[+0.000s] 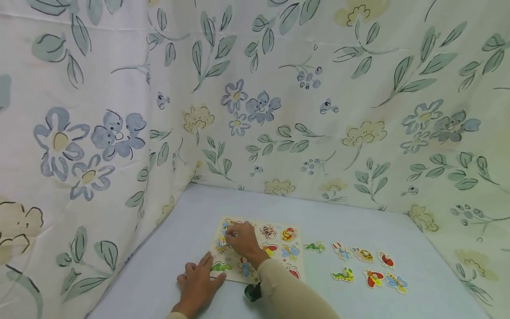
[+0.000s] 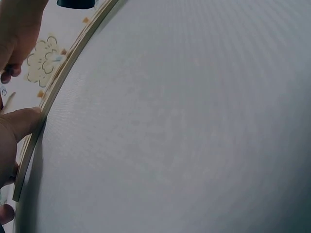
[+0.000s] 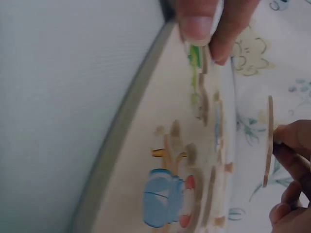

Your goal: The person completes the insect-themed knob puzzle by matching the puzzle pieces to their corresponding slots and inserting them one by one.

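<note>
We see the right hand point(image 1: 244, 239) pinching a thin piece point(image 3: 270, 121) over the insect board point(image 1: 278, 237); at its near-left corner the left hand point(image 1: 196, 283) rests, thumb and forefinger apart

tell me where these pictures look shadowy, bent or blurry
Left wrist: the board edge looks bowed, with a dark shadow beside it, and the table dims toward the right; right wrist: the upper fingers and green caterpillar look soft; head: lighting fairly even, loose pieces small but readable.
</note>
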The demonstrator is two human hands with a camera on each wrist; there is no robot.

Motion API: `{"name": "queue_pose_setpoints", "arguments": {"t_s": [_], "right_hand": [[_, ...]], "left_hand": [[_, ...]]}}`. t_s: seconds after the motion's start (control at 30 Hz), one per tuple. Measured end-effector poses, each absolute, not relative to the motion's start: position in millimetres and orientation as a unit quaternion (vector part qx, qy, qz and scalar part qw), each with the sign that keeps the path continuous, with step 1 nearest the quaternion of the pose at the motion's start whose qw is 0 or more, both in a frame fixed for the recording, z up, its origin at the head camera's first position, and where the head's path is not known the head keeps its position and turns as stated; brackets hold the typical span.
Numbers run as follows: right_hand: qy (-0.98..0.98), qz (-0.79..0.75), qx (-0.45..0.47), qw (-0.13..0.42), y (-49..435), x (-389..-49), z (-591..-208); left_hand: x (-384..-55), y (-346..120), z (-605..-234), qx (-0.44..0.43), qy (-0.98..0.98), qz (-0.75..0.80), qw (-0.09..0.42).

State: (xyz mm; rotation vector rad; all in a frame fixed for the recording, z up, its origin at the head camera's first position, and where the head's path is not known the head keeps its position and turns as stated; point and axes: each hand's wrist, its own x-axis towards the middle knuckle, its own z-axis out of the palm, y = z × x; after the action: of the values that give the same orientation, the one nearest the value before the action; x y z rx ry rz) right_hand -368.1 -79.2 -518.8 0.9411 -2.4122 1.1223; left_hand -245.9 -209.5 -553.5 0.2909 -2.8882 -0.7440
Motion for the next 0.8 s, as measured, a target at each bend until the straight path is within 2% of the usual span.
{"name": "queue_pose_setpoints", "arguments": {"t_s": [0.37, 0.8], "right_hand": [[-0.894, 0.341, 0.279, 0.078, -90.8, -368.0, -526.0], [-0.906, 0.304, 0.283, 0.077, -95.0, -368.8, -535.1]], "left_hand": [[-247.2, -212.1, -555.6, 0.097, -0.962, -0.245, 0.075], [-246.9, -209.7, -556.7, 0.100, -0.961, -0.246, 0.075]]}}
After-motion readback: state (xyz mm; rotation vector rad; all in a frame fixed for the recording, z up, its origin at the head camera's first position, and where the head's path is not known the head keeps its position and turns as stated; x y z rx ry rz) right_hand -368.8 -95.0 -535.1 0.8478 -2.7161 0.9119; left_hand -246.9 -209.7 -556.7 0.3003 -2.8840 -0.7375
